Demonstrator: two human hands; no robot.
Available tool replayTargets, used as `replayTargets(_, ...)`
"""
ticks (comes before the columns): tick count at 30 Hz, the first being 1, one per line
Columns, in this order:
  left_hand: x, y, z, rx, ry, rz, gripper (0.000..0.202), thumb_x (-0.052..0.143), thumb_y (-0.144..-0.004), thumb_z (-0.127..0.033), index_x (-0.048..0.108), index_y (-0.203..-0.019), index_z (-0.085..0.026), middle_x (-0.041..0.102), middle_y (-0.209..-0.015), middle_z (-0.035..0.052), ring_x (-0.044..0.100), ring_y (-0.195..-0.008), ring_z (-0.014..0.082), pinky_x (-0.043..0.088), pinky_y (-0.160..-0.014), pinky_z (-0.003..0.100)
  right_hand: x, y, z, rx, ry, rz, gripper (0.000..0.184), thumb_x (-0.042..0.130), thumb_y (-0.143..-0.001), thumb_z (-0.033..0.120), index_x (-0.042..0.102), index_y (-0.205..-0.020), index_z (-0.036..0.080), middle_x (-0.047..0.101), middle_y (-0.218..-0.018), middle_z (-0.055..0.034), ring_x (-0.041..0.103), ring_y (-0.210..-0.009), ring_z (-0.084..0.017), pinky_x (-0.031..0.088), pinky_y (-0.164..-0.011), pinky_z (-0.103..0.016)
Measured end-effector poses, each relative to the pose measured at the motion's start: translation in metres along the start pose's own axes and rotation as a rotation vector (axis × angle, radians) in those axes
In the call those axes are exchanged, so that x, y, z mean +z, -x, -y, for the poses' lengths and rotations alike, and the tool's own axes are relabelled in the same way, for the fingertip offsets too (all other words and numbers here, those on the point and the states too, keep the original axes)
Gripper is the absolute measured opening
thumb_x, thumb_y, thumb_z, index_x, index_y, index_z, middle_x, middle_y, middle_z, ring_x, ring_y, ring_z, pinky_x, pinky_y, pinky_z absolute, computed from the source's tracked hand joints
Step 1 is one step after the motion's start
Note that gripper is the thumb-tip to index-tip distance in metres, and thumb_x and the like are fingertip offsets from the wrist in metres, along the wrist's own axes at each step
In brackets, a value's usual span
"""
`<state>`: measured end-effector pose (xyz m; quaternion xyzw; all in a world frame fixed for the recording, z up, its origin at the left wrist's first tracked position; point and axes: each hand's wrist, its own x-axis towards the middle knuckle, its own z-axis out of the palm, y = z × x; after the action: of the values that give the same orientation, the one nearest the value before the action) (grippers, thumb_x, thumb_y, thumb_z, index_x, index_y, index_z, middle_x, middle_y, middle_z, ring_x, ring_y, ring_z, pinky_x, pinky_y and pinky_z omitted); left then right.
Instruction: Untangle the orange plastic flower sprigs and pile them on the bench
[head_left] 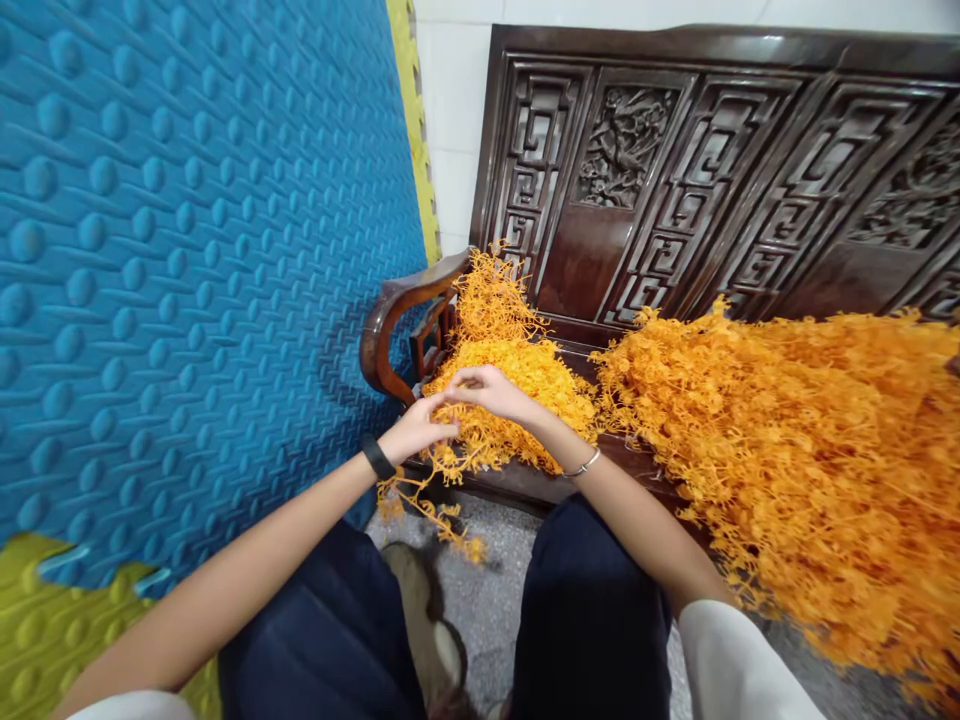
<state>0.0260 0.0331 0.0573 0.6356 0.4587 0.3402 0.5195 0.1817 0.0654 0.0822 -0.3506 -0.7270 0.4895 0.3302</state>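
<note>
Left hand [416, 428] and right hand [496, 392] meet, fingers bent (whether grasping anything, I can't tell), larger orange pile [817, 440] at three o'clock, probably for easy reach.

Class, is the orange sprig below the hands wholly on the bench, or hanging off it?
Hanging off: the sprig shows against the grey floor, past the front edge of the bench.

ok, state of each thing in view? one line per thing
left hand: fingers bent, grip unclear
right hand: fingers curved, at the left hand's fingertips, grip unclear
black band: worn, left wrist
silver bracelet: worn, right wrist
bench: upright
orange sprig: dangling below the hands
small orange pile: loose
large orange pile: loose, heaped
blue mat: interlocked with yellow mat
</note>
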Motion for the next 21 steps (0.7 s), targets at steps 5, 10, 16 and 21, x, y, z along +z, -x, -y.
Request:
replayTargets(5, -0.007, 0.000, -0.011, -0.070, 0.048, 0.031, 0.038, 0.063, -0.072, -0.049, 0.062, -0.082, -0.012, 0.042, -0.039, -0.0079, 0.032, -0.032, 0.0039, 0.022, -0.035, 0.017, -0.004, 0.003, -0.006, 0.023, -0.203, -0.218, 0.020, 0.071, -0.066, 0.021, 0.057, -0.080, 0.017, 0.060, -0.063, 0.0039, 0.056, -0.057, -0.010, 0.045, -0.060, -0.024)
replayTargets(10, 0.006, -0.004, -0.009, -0.113, 0.042, 0.004, 0.040, 0.053, -0.080, -0.051, 0.061, -0.068, -0.013, 0.029, -0.028, -0.0094, 0.023, -0.026, 0.0038, 0.016, -0.033, 0.018, -0.014, 0.015, -0.015, 0.066, -0.292, -0.299, 0.015, 0.069, -0.065, 0.023, 0.057, -0.072, 0.016, 0.064, -0.062, 0.0007, 0.059, -0.055, -0.011, 0.047, -0.058, -0.024)
replayTargets(16, 0.027, -0.015, -0.007, -0.121, 0.117, 0.012, 0.034, 0.053, -0.083, -0.042, 0.056, -0.063, -0.015, 0.022, -0.029, -0.0115, 0.017, -0.027, 0.0031, 0.011, -0.034, 0.018, -0.021, 0.013, -0.029, 0.127, -0.287, -0.552, 0.007, 0.060, -0.065, 0.013, 0.053, -0.062, 0.016, 0.058, -0.048, 0.0039, 0.051, -0.040, -0.008, 0.039, -0.045, -0.019)
replayTargets(21, 0.036, -0.027, -0.016, -0.134, 0.130, -0.022, 0.030, 0.043, -0.089, -0.034, 0.050, -0.065, -0.017, 0.018, -0.030, -0.0125, 0.014, -0.027, 0.0039, 0.011, -0.035, 0.018, -0.022, -0.004, -0.036, 0.068, -0.254, -0.778, 0.008, 0.056, -0.067, 0.012, 0.052, -0.062, 0.017, 0.054, -0.049, 0.0053, 0.049, -0.042, -0.008, 0.040, -0.046, -0.019)
